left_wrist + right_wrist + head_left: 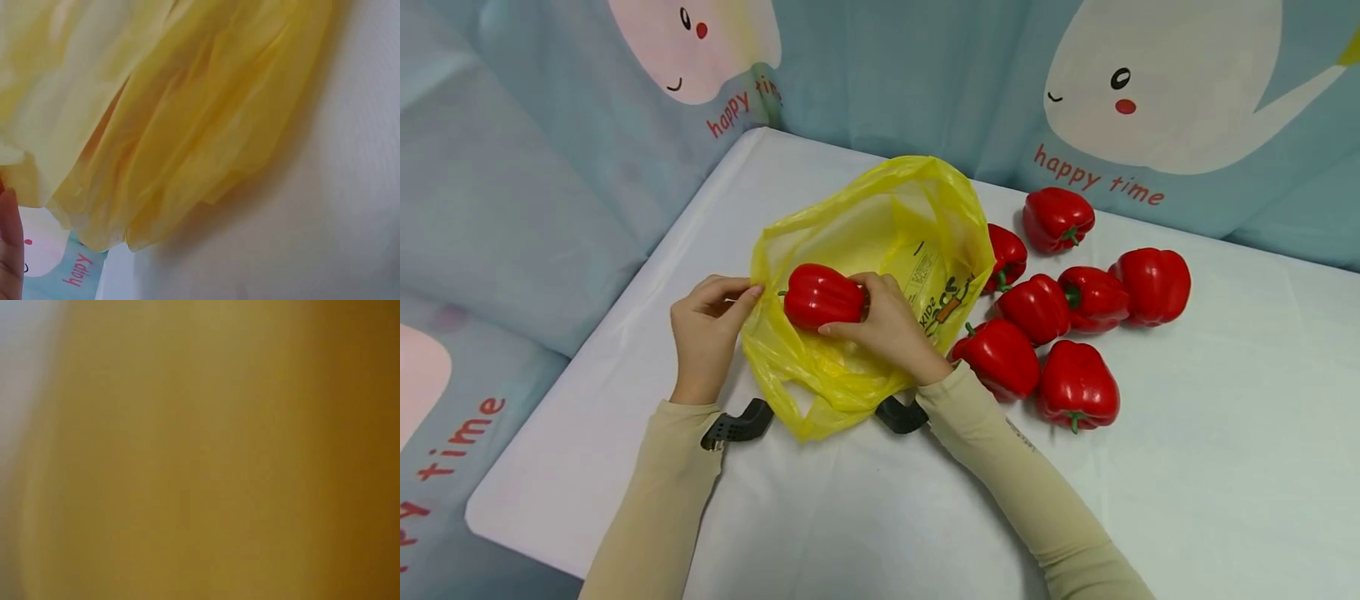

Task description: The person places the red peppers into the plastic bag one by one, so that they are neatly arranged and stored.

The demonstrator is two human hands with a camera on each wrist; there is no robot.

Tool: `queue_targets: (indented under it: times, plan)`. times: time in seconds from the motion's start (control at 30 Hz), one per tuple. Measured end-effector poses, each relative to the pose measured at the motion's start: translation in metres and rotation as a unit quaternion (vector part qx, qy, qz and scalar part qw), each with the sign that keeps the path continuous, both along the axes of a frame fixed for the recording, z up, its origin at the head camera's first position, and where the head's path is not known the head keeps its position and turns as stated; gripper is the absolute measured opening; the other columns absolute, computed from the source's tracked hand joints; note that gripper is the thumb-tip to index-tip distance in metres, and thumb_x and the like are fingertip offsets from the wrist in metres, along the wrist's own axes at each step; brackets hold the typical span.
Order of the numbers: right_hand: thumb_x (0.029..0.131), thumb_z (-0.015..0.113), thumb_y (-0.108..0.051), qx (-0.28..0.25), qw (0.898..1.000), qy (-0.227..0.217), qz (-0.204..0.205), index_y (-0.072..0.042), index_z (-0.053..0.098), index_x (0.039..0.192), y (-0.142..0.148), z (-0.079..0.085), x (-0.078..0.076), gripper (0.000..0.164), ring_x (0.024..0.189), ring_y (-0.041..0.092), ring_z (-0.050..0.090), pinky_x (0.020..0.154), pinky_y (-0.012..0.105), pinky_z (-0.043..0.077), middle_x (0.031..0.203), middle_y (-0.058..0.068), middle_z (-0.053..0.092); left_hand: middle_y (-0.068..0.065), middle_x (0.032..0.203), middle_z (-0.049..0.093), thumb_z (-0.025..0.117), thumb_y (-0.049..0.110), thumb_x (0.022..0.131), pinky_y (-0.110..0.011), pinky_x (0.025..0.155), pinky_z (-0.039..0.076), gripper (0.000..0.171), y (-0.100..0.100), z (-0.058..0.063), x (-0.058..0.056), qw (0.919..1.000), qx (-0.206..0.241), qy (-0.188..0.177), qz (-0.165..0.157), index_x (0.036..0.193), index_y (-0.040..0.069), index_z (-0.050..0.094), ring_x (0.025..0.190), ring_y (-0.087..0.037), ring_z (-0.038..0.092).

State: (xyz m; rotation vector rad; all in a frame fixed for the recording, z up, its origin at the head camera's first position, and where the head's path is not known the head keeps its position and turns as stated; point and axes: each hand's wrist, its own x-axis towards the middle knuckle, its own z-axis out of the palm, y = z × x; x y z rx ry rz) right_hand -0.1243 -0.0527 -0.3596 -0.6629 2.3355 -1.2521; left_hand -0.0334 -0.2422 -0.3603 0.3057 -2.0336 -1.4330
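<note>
A yellow plastic bag [865, 208] lies on the white table with its mouth spread wide. My left hand [706, 333] pinches the bag's left rim between thumb and fingers. Over the bag's opening, my right hand [891, 325] grips a red bell pepper [823, 297] by its right end, its green stem toward the left. In the left wrist view the bag's yellow folds [187, 137] fill much of the picture, with a fingertip [10, 215] at the left edge. The right wrist view is a yellow blur of the bag [187, 450] close to the camera.
Several red bell peppers [1078, 385] lie in a group right of the bag, one partly hidden behind its edge. The white table [1225, 433] extends to the right and front. A blue printed curtain [910, 83] hangs behind the table and along its left side.
</note>
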Motion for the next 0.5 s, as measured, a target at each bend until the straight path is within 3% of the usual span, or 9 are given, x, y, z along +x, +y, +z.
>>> queue_targets:
  times: [0.13, 0.3, 0.5]
  plan:
    - [0.074, 0.081, -0.032, -0.009, 1.0, 0.006, -0.01, -0.003, 0.047, 0.128, -0.0013, -0.0034, 0.0004, 0.07, 0.098, 0.021, 0.048, 0.082, 0.031, 0.046, 0.111, 0.009, 0.045, 0.007, 0.082, 0.066, 0.072, 0.006, 0.083, -0.017, 0.069, 0.049, 0.017, 0.0007, -0.0004, -0.0007, 0.9999, 0.008, -0.008, -0.01, 0.093, -0.007, 0.07, 0.076, -0.012, 0.059]
    - [0.074, 0.081, -0.03, -0.012, 1.0, 0.024, 0.006, -0.005, 0.045, 0.133, 0.003, -0.0064, 0.001, 0.074, 0.096, 0.02, 0.049, 0.081, 0.03, 0.046, 0.11, 0.008, 0.045, 0.008, 0.083, 0.066, 0.07, 0.008, 0.085, -0.016, 0.068, 0.048, 0.014, -0.0009, -0.0017, -0.001, 0.9995, 0.015, -0.028, 0.002, 0.092, -0.004, 0.07, 0.075, -0.012, 0.059]
    - [0.076, 0.08, -0.016, -0.043, 0.998, 0.05, 0.003, -0.003, 0.048, 0.127, 0.0057, -0.0053, 0.0005, 0.061, 0.097, 0.022, 0.051, 0.084, 0.03, 0.046, 0.105, 0.01, 0.049, 0.0, 0.086, 0.067, 0.069, 0.012, 0.086, -0.017, 0.069, 0.049, 0.014, -0.0011, -0.0007, -0.0005, 0.9985, 0.039, -0.039, 0.008, 0.092, 0.0, 0.071, 0.073, -0.012, 0.06]
